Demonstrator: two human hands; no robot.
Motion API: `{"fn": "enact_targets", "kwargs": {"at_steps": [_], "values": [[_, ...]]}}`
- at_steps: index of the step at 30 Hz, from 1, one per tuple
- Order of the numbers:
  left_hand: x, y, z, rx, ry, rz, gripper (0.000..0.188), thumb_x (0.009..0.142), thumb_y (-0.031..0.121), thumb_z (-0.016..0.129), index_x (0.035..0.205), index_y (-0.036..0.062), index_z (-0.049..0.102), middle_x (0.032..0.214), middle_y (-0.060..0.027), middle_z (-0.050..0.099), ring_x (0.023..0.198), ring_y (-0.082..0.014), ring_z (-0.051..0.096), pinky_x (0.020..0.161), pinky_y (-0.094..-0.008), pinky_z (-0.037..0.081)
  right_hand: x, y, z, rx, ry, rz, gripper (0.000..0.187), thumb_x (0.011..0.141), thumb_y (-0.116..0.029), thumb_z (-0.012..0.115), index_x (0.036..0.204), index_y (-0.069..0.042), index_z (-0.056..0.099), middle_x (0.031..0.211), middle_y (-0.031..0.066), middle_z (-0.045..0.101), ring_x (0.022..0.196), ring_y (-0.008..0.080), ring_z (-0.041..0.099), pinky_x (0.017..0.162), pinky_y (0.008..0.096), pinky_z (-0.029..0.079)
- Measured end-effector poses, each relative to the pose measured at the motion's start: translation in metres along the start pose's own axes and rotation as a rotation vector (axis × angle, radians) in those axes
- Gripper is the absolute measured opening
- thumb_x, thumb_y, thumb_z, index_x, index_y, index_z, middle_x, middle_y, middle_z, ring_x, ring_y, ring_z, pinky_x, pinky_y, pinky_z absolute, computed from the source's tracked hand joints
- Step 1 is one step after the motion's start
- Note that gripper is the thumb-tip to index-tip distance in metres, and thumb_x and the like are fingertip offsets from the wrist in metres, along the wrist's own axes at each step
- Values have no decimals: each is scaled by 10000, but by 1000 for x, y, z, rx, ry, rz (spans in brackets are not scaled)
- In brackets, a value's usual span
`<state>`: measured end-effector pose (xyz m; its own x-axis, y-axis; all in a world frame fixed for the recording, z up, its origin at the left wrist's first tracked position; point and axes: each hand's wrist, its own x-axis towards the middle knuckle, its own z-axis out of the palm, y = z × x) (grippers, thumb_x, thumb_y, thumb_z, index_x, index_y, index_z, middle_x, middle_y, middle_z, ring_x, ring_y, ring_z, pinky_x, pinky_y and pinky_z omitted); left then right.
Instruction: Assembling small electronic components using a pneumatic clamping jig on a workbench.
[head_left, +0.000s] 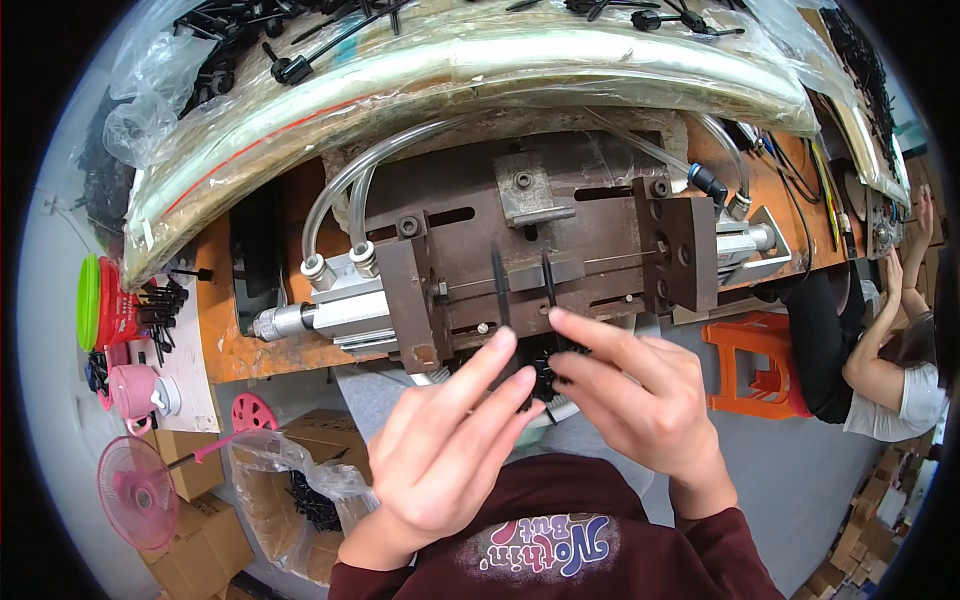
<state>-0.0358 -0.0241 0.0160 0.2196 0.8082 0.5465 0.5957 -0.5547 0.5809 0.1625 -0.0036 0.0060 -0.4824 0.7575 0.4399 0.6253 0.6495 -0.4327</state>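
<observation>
Left hand (440, 450): fingers drawn together on the lower end of a blurred black rod (501, 287), which is pointed away over the brown metal fixture (460, 235). Right hand (645, 405): a second black rod (549, 279) is met by the index fingertip; thumb hidden, so closure cannot be told. Between the rods, a small grey block (570, 271) is partly covered. Fixture flanked by silver cylinders (355, 320), set on an orange-brown bench (225, 330)
</observation>
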Motion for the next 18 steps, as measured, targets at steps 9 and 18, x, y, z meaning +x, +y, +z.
{"fn": "enact_targets", "kwargs": {"at_steps": [9,18], "values": [[11,5,29,339,-185,81,253,669,57,779,909,14,715,1144,-121,674,538,-119,566,492,-237,419,-26,-13,-12,-86,111,22,255,640,-162,811,846,-68,693,1055,67,671,751,176,594,595,278,497],[25,9,33,380,-186,66,248,658,88,796,891,47,720,1118,-108,686,492,-127,541,467,-231,416,-17,-38,-14,736,521,-30,231,900,-293,573,883,-75,647,986,81,638,806,207,573,655,301,507]]}}
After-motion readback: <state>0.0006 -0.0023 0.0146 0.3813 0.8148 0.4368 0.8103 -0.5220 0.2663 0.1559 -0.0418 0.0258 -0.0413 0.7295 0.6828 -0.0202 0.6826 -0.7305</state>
